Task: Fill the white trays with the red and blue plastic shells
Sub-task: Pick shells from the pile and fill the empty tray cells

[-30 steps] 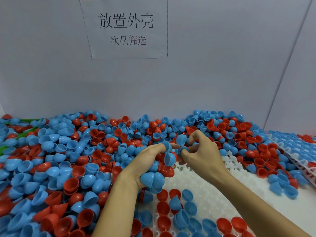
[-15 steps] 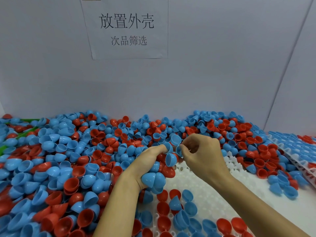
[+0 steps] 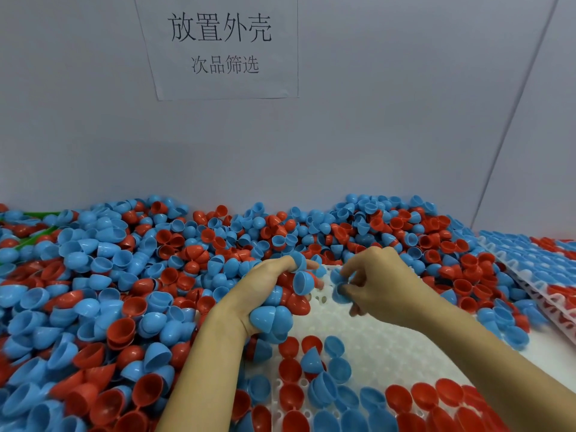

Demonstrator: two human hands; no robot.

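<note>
A white tray (image 3: 378, 346) with round holes lies in front of me, its near rows holding red and blue shells (image 3: 324, 386). A big pile of loose red and blue shells (image 3: 131, 275) covers the table left of and behind it. My left hand (image 3: 265, 286) grips a bunch of blue and red shells (image 3: 282, 310) over the tray's left edge. My right hand (image 3: 374, 282), just right of it, pinches a blue shell (image 3: 339, 289) in its curled fingers above the tray's far part.
A second white tray (image 3: 530, 275), filled with blue and red shells, leans at the right edge. A grey wall with a paper sign (image 3: 221, 46) stands right behind the pile. Green plastic pieces (image 3: 34, 240) poke out at the far left.
My right hand has come down from the pile's edge towards the tray with a blue shell in its fingers. My left hand has held its bunch nearly still.
</note>
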